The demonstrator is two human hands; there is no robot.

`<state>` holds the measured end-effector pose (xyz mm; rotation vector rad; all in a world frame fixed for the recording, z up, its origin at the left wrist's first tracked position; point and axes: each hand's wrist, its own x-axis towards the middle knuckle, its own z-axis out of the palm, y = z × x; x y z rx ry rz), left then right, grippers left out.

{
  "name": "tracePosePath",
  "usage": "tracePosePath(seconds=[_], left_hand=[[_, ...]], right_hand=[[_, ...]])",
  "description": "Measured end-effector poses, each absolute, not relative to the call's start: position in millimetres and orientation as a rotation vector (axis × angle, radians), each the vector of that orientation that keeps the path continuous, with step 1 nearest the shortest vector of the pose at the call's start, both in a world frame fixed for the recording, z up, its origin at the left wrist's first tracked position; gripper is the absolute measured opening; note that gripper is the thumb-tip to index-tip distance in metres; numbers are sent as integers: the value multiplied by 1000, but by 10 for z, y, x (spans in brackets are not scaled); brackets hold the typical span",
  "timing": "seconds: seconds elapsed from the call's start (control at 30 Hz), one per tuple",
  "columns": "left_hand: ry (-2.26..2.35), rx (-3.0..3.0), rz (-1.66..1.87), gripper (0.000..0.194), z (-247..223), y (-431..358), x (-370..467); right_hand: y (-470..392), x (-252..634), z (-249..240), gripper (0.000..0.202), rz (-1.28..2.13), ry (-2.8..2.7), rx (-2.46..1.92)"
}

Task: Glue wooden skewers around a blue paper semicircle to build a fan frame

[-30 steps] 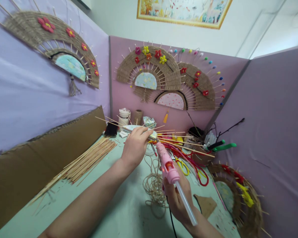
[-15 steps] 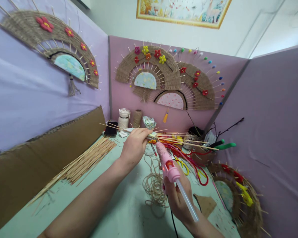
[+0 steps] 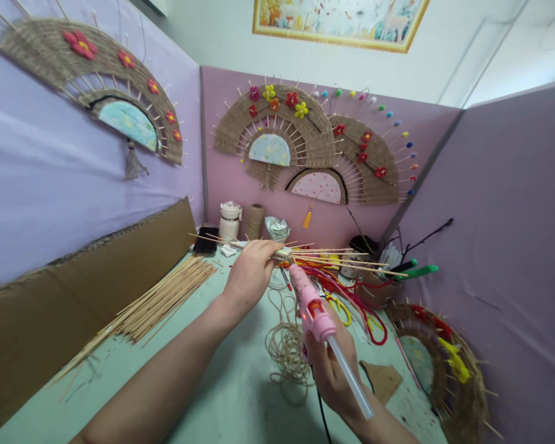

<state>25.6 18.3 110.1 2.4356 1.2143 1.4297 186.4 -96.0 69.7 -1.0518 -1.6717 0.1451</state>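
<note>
My left hand point(image 3: 252, 271) is closed on a small flat piece point(image 3: 284, 251) from which thin wooden sticks point(image 3: 346, 258) fan out to both sides; the hand hides much of the piece. In my right hand point(image 3: 335, 361) is a pink hot glue gun point(image 3: 309, 296), with a clear glue stick point(image 3: 351, 373) jutting from its back. Its nozzle meets or nearly meets the near edge of the piece, close to the sticks on the right. A tangle of twine point(image 3: 289, 351) lies on the table between my forearms.
Loose wooden sticks point(image 3: 166, 299) lie at left beside a cardboard strip point(image 3: 97, 283). Red pipe cleaners point(image 3: 346, 290) and yellow-handled scissors point(image 3: 341, 310) are right of the gun. A woven fan point(image 3: 467, 394) leans at right. A white bottle point(image 3: 230, 222) and twine spool point(image 3: 255, 222) stand behind.
Almost nothing differs. The view has shifted very slightly, and both hands keep their hold on the piece and the glue gun.
</note>
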Motion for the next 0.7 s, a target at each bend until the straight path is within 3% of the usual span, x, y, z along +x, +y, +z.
tracePosePath(seconds=[0.7], left_hand=[[1184,2473,1472,31,1119,221,220]], right_hand=[[-973,1894,758,21,218,-1698,-1055]])
